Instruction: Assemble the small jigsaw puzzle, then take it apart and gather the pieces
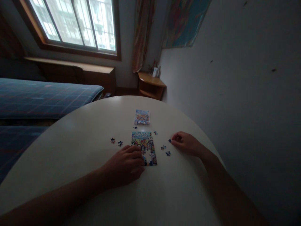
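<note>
A small colourful jigsaw puzzle (145, 145) lies on the round white table (94, 131), with a few gaps in its lower part. My left hand (125, 164) rests on the table with curled fingers touching the puzzle's lower left edge. My right hand (185, 142) sits to the right of the puzzle, fingers pinched on a small dark puzzle piece (169, 141). Loose pieces lie to the right of the puzzle (166, 150) and to its left (117, 142). A small picture card (142, 117) lies just beyond the puzzle.
A bed with a blue checked cover (42, 95) stands to the left of the table. A wooden corner shelf (150, 84) sits by the curtain (142, 34) under the window (77, 22). A plain wall (235, 78) runs along the right.
</note>
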`<state>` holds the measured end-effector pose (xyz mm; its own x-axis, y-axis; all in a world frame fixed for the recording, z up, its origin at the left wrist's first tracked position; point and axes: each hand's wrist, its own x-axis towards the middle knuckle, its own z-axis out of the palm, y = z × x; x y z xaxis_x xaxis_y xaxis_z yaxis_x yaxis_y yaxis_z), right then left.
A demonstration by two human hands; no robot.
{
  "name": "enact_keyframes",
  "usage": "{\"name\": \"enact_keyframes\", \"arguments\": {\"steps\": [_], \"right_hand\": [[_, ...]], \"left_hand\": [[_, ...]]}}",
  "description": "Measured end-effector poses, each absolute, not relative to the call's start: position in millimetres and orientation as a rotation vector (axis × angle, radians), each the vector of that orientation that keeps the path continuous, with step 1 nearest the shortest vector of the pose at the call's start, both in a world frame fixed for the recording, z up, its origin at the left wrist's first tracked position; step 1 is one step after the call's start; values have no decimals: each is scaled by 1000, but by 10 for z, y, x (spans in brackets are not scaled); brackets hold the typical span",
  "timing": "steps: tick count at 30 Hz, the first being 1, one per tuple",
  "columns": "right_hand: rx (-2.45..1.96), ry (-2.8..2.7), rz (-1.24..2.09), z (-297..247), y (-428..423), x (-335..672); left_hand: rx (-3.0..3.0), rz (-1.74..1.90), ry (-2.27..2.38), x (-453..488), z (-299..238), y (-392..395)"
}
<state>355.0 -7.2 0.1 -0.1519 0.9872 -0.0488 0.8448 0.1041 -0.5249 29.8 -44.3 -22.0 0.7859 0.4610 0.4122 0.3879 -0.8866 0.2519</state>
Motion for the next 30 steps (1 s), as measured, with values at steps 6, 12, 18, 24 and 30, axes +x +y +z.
{"name": "enact_keyframes", "arguments": {"steps": [6,12,18,24,30], "right_hand": [[-1666,-2131,710,38,-110,3488],[-1547,-2080,814,122,-168,3293],[-1386,-1881,1074,147,-292,2927],[-1402,-1927,1026,131,-360,2745],[-1456,-1930,1068,122,-410,2669]], "left_hand": [[2829,702,674,297,-201,-449],[2848,668,649,283,-175,-444],[2854,678,637,278,-173,-442],[2845,657,627,248,-156,-439],[2841,622,580,235,-101,-427]]}}
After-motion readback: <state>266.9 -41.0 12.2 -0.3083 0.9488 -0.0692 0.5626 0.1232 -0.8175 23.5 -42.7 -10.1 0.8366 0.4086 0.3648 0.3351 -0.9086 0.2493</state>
